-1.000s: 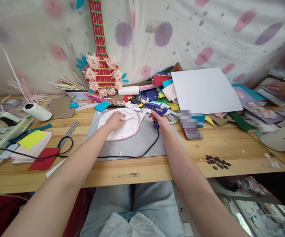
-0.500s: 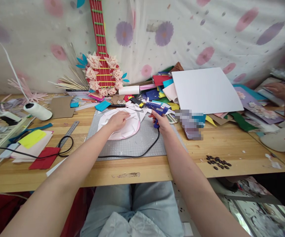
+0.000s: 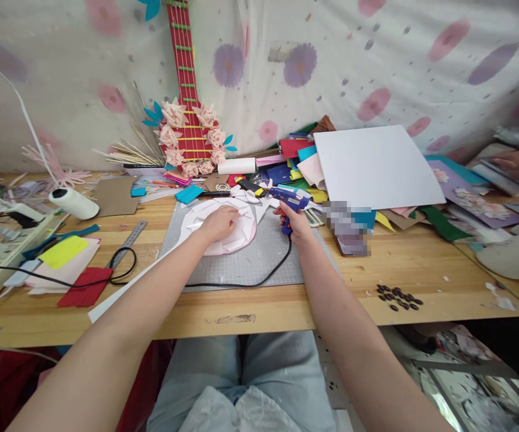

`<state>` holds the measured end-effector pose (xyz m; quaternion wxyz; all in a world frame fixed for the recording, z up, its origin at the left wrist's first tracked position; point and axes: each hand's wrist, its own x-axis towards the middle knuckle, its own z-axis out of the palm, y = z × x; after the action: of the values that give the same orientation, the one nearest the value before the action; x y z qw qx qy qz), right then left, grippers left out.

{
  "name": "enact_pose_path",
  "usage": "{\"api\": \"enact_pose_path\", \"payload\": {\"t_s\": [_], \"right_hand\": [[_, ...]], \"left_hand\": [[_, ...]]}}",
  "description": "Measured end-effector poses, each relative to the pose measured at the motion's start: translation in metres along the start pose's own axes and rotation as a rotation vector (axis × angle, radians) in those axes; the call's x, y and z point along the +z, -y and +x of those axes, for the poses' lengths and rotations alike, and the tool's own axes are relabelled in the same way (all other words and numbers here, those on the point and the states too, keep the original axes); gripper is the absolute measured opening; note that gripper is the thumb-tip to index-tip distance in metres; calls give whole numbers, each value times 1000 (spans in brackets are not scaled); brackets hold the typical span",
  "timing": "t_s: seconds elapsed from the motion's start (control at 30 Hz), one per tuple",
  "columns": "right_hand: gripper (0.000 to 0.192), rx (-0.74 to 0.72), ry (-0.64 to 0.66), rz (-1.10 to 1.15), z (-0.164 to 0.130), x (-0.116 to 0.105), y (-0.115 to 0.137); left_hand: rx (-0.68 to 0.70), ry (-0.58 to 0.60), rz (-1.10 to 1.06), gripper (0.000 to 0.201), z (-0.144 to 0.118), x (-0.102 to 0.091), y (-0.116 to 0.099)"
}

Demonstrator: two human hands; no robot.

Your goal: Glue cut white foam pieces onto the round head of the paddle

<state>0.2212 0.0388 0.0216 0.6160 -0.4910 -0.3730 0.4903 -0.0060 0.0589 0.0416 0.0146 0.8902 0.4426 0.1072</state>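
The worktop (image 3: 286,312) spans mid-frame; the step looks like gluing, the next move calling for a steady base and careful aim. On the mat (image 3: 223,270), centre, lies the disc (image 3: 244,231): white, rounded, pink-edged, layered with flaps. Right of centre, the glue gun (image 3: 293,200) is gripped by the right hand (image 3: 297,225); the left hand (image 3: 220,224) rests on the disc, whether pinching anything I cannot tell.

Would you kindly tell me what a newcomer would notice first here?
A red guitar-shaped craft trimmed with pale pink flowers stands at the back. In front, the left hand is over a white round piece on the grey mat, while the right hand holds a blue glue gun.
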Motion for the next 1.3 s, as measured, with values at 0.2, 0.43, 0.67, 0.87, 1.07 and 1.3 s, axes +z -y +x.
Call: {"api": "enact_pose_path", "payload": {"t_s": [0.2, 0.43, 0.67, 0.87, 1.07, 1.3], "right_hand": [[34, 70, -129, 77, 6, -3, -4], [27, 114, -152, 141, 6, -5, -2], [30, 117, -150, 137, 6, -4, -2], [25, 119, -153, 127, 5, -3, -1], [24, 113, -166, 142, 6, -3, 0], [24, 107, -154, 130, 7, -3, -1]], "left_hand": [[-21, -60, 23, 35, 33, 3, -59], [-276, 104, 5, 53, 67, 22, -87], [-240, 136, 34, 47, 68, 24, -78], [-202, 110, 22, 35, 68, 23, -75], [-110, 103, 26, 38, 71, 23, -75], [-181, 131, -47, 41, 66, 22, -79]]}}
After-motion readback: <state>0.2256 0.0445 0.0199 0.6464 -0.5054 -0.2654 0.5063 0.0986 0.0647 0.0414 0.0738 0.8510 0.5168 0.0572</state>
